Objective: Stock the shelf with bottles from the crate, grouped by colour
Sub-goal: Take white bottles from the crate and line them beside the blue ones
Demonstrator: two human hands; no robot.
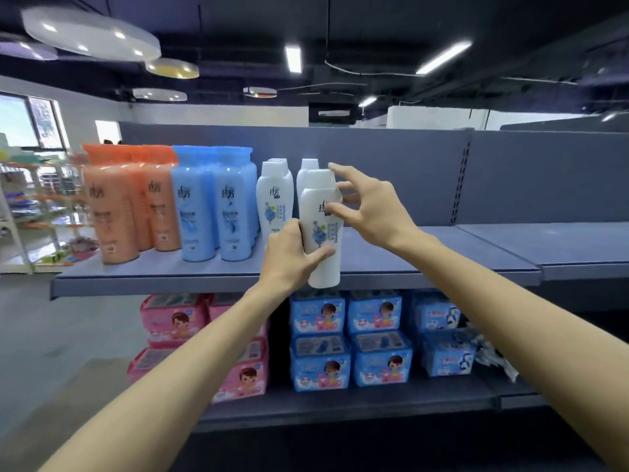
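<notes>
Head | L hand (289,255) grips white bottle (323,233) | R hand (371,206) spread beside cap

The shelf (425,253) is slate grey. On it stand orange bottles (115,212), sky-blue bottles (218,206) with darker blue swirls, and white bottles (274,199) — each white one printed with a blue flower and dark lettering, like the white bottle (323,233) in front. Below sit pink packs (173,318) and blue packs (347,342) — both with a cartoon child's face.
</notes>
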